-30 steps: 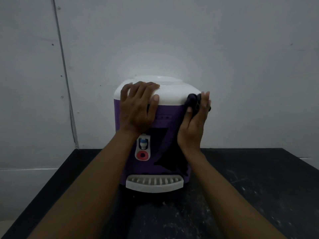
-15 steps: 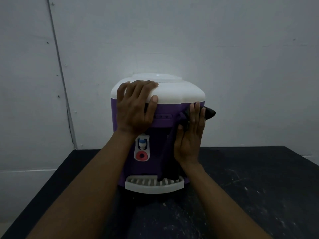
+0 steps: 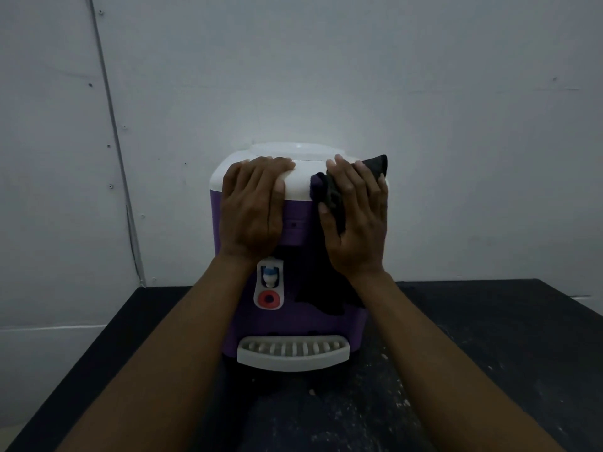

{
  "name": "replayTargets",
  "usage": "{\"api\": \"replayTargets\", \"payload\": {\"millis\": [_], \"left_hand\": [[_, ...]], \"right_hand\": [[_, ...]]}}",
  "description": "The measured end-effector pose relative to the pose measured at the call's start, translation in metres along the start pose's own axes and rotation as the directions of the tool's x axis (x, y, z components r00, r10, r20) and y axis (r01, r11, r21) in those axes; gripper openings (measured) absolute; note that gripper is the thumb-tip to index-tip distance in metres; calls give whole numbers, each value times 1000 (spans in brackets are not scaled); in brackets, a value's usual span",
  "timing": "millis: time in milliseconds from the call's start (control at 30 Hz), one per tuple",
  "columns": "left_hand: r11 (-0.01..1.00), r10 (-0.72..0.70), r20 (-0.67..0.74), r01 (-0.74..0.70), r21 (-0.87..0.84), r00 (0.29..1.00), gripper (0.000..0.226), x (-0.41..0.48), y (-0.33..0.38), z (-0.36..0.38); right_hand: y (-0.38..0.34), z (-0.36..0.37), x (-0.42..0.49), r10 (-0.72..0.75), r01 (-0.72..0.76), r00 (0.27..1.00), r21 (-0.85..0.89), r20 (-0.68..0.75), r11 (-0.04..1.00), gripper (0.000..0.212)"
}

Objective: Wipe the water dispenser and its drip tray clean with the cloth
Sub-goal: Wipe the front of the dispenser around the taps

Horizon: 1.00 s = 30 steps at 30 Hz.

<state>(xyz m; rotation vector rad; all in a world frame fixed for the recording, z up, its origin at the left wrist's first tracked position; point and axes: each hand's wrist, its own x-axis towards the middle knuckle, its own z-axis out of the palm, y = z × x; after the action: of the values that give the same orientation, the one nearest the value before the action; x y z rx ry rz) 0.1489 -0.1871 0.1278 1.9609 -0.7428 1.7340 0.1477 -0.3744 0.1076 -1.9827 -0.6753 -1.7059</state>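
Observation:
A purple water dispenser (image 3: 287,321) with a white lid (image 3: 300,184) stands on a black table, facing me. Its white slotted drip tray (image 3: 293,353) juts out at the bottom front, below a white tap with a blue spout and red button (image 3: 269,290). My left hand (image 3: 251,210) lies flat over the lid's front left edge, holding nothing. My right hand (image 3: 355,220) presses a dark cloth (image 3: 375,168) against the lid's right front edge; part of the cloth hangs down the purple front under my wrist.
The black table (image 3: 489,353) is speckled with pale dust and crumbs and ends at a right edge near the frame's side. A grey-white wall (image 3: 326,76) rises directly behind the dispenser, with a thin vertical cable (image 3: 114,132) at the left.
My right hand has slid the cloth from the dispenser's upper right side up onto the right edge of the white lid. My left hand stays on the lid.

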Motion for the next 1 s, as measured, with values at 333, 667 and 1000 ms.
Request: {"api": "replayTargets", "payload": {"millis": [333,667,1000], "left_hand": [[996,-38,-67,32,-83,997,38,0,3,1],[991,137,169,-136,-21,976,35,6,-17,-22],[988,153,221,-145,-52,963,36,9,-19,-32]], "right_hand": [[-25,9,2,124,-122,992,40,-36,992,50],[-11,1,-3,-3,2,999,15,37,1000,50],[0,2,-12,-422,455,882,-145,208,879,54]]}}
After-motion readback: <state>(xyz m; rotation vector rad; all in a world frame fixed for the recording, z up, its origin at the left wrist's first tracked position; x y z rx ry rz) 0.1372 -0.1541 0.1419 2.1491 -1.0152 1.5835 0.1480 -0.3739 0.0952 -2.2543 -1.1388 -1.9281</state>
